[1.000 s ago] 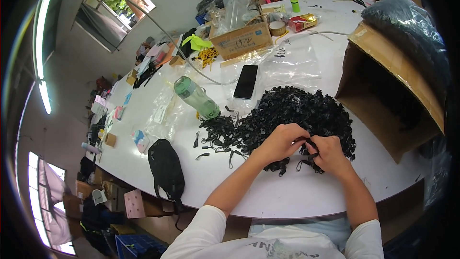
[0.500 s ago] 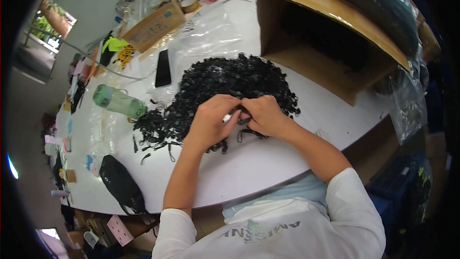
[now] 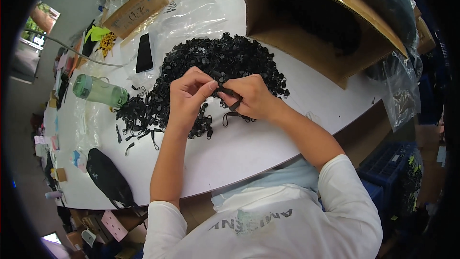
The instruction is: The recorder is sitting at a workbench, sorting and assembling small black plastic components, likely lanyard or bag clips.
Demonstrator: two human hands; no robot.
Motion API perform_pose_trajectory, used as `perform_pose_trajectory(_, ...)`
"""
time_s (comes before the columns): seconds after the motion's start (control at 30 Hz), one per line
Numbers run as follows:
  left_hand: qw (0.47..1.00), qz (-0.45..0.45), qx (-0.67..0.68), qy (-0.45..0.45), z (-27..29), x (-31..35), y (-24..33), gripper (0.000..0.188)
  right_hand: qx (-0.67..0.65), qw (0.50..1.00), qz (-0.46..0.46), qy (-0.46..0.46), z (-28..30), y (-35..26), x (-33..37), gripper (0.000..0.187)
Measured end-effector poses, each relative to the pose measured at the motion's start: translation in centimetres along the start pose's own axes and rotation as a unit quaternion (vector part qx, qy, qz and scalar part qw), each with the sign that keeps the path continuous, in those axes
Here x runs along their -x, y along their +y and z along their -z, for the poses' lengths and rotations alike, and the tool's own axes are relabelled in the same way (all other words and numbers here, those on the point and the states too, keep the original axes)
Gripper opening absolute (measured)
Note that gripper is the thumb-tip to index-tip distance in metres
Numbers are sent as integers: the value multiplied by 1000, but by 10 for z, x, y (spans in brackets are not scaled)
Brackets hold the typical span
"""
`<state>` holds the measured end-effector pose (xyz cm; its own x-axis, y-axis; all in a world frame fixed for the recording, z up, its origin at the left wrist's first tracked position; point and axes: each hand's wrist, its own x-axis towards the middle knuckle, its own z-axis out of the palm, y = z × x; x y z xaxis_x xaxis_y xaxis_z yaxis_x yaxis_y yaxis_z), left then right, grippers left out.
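Observation:
Over the near side of a heap of small black plastic pieces (image 3: 215, 52), many with cord loops, both my hands meet. My right hand (image 3: 251, 97) is closed round a small black looped piece (image 3: 235, 106), whose loop hangs below the fingers. My left hand (image 3: 188, 96) pinches with thumb and forefinger at the upper left end of that piece. Fingers partly hide the piece, so its exact kind is unclear. Loose black looped pieces (image 3: 132, 111) lie spread left of the heap, a few nearer to me.
An open cardboard box (image 3: 297, 57) lies on its side at the far right of the white table (image 3: 230, 158). To the left are a green bottle (image 3: 100, 90), a black phone (image 3: 144, 53) and a black pouch (image 3: 109, 177). Clear plastic sheeting (image 3: 196, 12) lies behind the heap.
The whole view has shifted, so table things appear further up and left. My hands have turned and drawn slightly apart; the white thing seen at the left fingers earlier no longer shows.

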<state>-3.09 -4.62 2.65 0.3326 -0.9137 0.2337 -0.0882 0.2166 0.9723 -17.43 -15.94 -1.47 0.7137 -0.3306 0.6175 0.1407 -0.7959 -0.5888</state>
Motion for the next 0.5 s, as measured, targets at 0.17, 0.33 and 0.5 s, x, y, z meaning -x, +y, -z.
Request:
perform_pose_trajectory(0.17, 997, 15, 69, 7, -30, 14, -6, 11, 11, 999, 19, 33, 1, 1, 2, 15)
perform_pose_trajectory(0.33, 970, -110, -197, 90, -23, 13, -14, 9, -6, 1000, -22, 15, -5, 0, 3, 13)
perform_pose_trajectory(0.5, 893, -222, -369, 127, -4, 2, -14, 12, -60, 996, -61, -2, -4, -3, -2, 20)
